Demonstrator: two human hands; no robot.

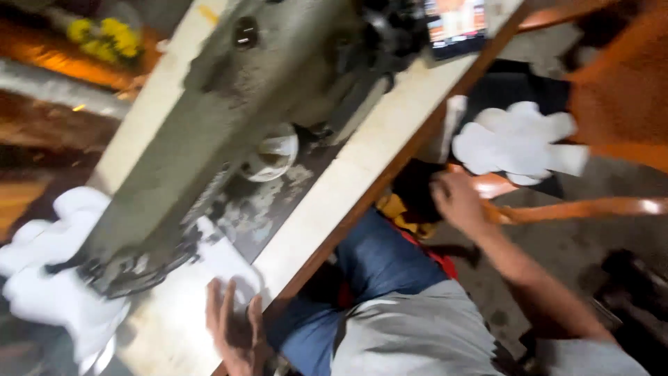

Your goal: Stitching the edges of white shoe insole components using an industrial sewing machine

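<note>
My left hand (235,329) lies flat on the sewing table (348,174), fingers apart, pressing a white fabric piece (223,261) beside the needle end of a grey sewing machine (209,139). My right hand (460,202) reaches out to the right over an orange chair (577,207), just below a stack of white cut fabric pieces (518,141). The frame is blurred, so whether the right fingers touch the fabric is unclear.
More white fabric pieces (49,271) are heaped at the machine's left end. A phone with a lit screen (456,24) leans at the table's far edge. A white bobbin-like part (273,157) sits under the machine arm. My legs in blue jeans (376,264) are under the table.
</note>
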